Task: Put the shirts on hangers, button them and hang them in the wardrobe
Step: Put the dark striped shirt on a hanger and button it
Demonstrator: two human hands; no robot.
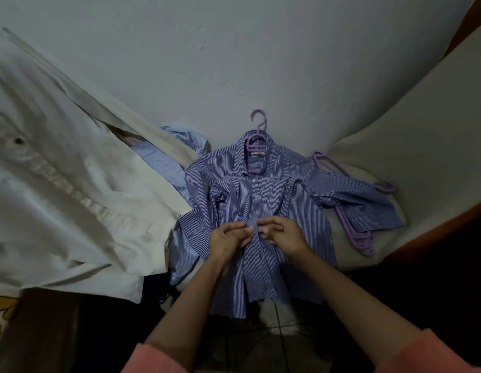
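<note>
Where both hands' grip meets, the striped shirt (274, 200) placket lies pinched.

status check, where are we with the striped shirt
Both hands, left and right, pinching striped shirt placket mid-buttoning. Hanger already in collar. Nothing blocking.

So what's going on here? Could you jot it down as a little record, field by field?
activity: buttoning a shirt laid flat
shirt: blue striped shirt, front up, collar away from the person
hanger: purple hanger inside the collar, hook sticking out
left hand: left hand pinches the placket at mid-chest
right hand: right hand pinches the placket from the other side
buttons: upper ones look fastened; lower ones unclear
spare hangers: purple stack to the right, partly under a sleeve
other clothes: white garment at left
</note>
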